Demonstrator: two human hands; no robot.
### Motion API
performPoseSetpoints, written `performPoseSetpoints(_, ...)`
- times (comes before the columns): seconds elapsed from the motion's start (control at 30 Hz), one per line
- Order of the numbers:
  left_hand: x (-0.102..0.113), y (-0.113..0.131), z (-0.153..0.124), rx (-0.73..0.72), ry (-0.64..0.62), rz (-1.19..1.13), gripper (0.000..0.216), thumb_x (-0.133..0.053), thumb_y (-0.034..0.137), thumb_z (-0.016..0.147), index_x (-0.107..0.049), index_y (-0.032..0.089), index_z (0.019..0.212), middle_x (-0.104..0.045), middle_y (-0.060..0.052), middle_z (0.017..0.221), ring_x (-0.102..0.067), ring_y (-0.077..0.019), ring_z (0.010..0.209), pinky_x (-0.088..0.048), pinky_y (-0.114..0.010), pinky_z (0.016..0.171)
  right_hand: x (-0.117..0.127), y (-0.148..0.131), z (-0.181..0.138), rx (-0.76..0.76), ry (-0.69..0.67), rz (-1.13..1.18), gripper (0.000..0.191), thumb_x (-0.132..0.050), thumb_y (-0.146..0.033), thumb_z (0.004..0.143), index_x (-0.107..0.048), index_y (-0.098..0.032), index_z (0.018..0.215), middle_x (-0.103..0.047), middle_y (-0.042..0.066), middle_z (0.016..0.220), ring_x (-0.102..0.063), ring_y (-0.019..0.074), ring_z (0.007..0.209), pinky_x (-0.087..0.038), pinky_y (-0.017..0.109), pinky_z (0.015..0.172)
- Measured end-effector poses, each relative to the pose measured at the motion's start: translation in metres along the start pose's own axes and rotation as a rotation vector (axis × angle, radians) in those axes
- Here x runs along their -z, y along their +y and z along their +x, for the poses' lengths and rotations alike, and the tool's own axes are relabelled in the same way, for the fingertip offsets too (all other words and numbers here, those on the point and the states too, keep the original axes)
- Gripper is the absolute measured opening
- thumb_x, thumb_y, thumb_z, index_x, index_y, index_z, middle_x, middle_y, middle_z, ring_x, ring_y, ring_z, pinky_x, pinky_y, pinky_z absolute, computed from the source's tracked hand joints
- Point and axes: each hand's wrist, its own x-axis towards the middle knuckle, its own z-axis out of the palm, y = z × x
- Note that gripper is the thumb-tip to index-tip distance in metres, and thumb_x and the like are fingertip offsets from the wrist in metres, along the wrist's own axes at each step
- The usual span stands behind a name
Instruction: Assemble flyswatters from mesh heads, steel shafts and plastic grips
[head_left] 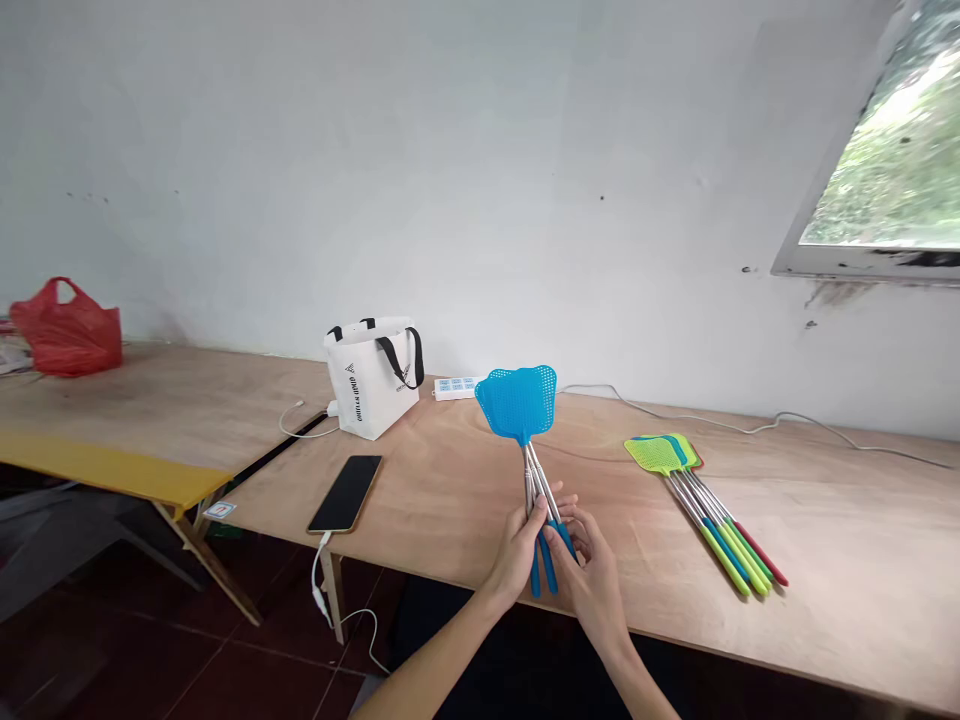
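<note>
Several blue fly swatters [517,402] with silvery metal shafts are held upright in a bunch above the table's front edge. Their mesh heads overlap at the top, and the blue handles fan apart at the bottom. My left hand [517,548] is closed around the shafts and handles from the left. From the other side, my right hand [589,560] grips the blue handles, thumb in front. To the right, a pile of other fly swatters [720,525] lies on the table, with green, blue and red handles and mostly yellow-green heads.
A smartphone [346,493] on a white cable lies near the wooden table's [450,520] left front edge. Behind it stands a white bag [375,385] with black handles, beside a power strip [454,388]. A red plastic bag [71,335] sits on the far-left table.
</note>
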Motion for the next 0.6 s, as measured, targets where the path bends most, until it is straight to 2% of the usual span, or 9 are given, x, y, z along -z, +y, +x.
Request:
performPoseSetpoints(0.2,-0.005,0.005,-0.004,0.021,-0.028,-0.028,0.057,-0.066,0.056,0.091,-0.067,0.013,0.127,-0.07,-0.019,0.128,-0.064,-0.0356,0.123,-0.048,-0.048,0.106,-0.01,0.012,-0.009,0.038,0.063,0.054,0.035,-0.065,-0.052,0.092,-0.06,-0.025,0.114,-0.068,0.004,0.1,-0.064,0.0209,0.089,-0.052,0.032,0.079)
performPoseSetpoints(0.33,-0.01,0.01,-0.009,0.048,-0.019,0.006,0.053,-0.068,0.055,0.09,-0.069,0.012,0.122,-0.07,-0.02,0.127,-0.064,-0.0357,0.123,-0.051,-0.047,0.101,-0.015,0.027,-0.013,0.082,0.109,-0.009,0.033,-0.057,-0.051,0.097,-0.054,-0.026,0.118,-0.065,0.006,0.109,-0.063,0.022,0.099,-0.052,0.035,0.082)
performPoseSetpoints(0.43,-0.011,0.014,-0.011,0.056,-0.011,0.038,0.048,-0.069,0.053,0.09,-0.071,0.013,0.115,-0.072,-0.018,0.123,-0.064,-0.0343,0.122,-0.05,-0.047,0.104,-0.018,0.034,-0.015,0.135,0.099,-0.073,0.034,-0.051,-0.048,0.101,-0.049,-0.026,0.126,-0.061,0.008,0.119,-0.062,0.0225,0.103,-0.052,0.037,0.083)
performPoseSetpoints(0.53,-0.008,0.018,-0.009,0.057,-0.011,0.018,0.045,-0.069,0.053,0.09,-0.071,0.012,0.109,-0.073,-0.018,0.12,-0.065,-0.0335,0.12,-0.048,-0.046,0.106,-0.016,0.032,-0.014,0.181,0.094,-0.187,0.031,-0.051,-0.047,0.101,-0.052,-0.025,0.123,-0.058,0.007,0.113,-0.059,0.0226,0.099,-0.052,0.04,0.084)
performPoseSetpoints(0.6,-0.005,0.021,-0.007,0.07,-0.028,-0.003,0.044,-0.07,0.053,0.089,-0.07,0.013,0.107,-0.074,-0.018,0.119,-0.067,-0.0333,0.118,-0.047,-0.047,0.107,-0.01,0.026,-0.01,0.213,0.148,-0.271,0.031,-0.052,-0.048,0.1,-0.054,-0.025,0.12,-0.055,0.007,0.109,-0.057,0.0227,0.097,-0.051,0.042,0.085)
